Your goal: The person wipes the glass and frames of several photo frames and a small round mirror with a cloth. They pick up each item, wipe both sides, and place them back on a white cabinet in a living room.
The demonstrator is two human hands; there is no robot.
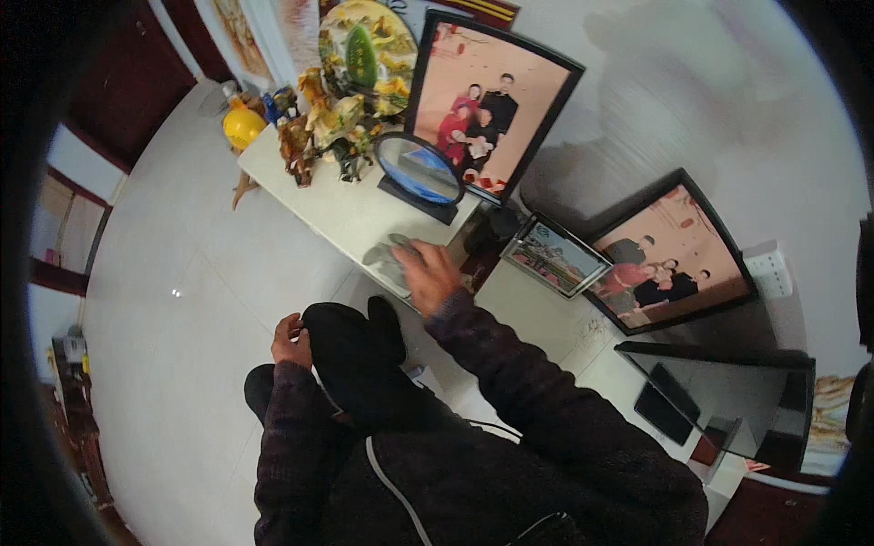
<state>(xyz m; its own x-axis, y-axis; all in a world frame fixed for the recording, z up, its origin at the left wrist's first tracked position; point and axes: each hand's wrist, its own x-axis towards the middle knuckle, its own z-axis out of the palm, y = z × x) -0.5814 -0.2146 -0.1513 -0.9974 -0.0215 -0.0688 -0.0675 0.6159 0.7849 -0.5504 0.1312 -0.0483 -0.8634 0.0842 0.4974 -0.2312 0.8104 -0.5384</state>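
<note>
My right hand [431, 278] presses a grey cloth [384, 259] against the white top of a low cabinet [321, 211], close to its front edge. Just beyond the cloth stands an oval sand picture [420, 167] with blue sand, on a black base [416, 199]. Beside my knee, my left hand [291, 342] has its fingers loosely curled and apart, with nothing seen in them. Farther along the cabinet top are a brown horse figurine [296, 151], a dark horse figurine [346, 159] and a round decorative plate [372, 58].
A large framed photo [539, 102] leans on the wall behind the sand picture. To the right are a small framed picture [556, 256], another large photo [710, 252] and a monitor [737, 396]. A yellow round object [244, 127] is past the cabinet's far end.
</note>
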